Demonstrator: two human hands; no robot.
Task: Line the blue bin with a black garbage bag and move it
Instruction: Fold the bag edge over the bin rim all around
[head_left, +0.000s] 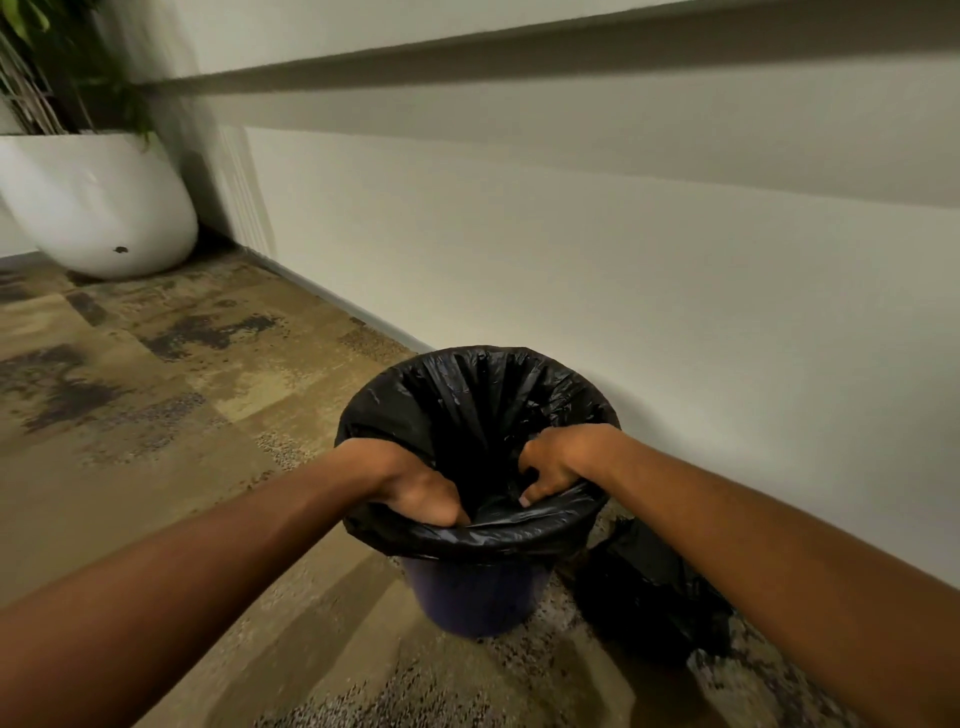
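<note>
Lined blue bin (475, 597) on patterned carpet (156, 415), close to a pale wall (623, 260).

Stood upright with the black garbage bag (467, 395) folded over its rim, only the lower blue wall showing. Gripped on the near rim by both hands: left hand (421, 491) curled over the bag's edge, right hand (553, 467) pinching the plastic, fingers hooked inside. Just right of the bin, a second crumpled black bag (649, 597) on the floor. Far left, a white planter (104, 208) holding greenery.
</note>
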